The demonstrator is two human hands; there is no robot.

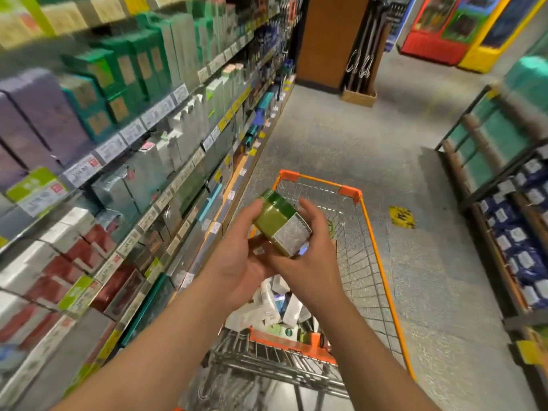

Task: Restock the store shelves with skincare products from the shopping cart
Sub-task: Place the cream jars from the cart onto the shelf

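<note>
— Both your hands are on one thing: your left hand [237,256] cups the round green jar with a darker green lid and a pale silvery label [280,222] from its left side and beneath, fingers curled up round it, and your right hand [308,256] holds it from the right, thumb and fingers pressed to the label end. You have it tilted, lid away from you, above the near end of the orange-framed wire shopping cart [367,232].

— So how far along am I?

— By my reckoning, somewhere in the middle. The jar is out of the cart but not yet on the tall store shelves of boxed skincare [124,137] to your left, so this item is lifted and unplaced. A heap of white and pale boxes and tubes [275,307] lies in the cart's near end, so there is a good deal left; the far part of the basket looks bare wire.

— Counts?

— One jar in hand, one cart, two hands busy. The heap I cannot count: the pieces overlap and your arms cover some. At least five shelf levels show on the left, blurred. A second rack of dark blue packets [516,232] stands across the aisle on your right.
</note>
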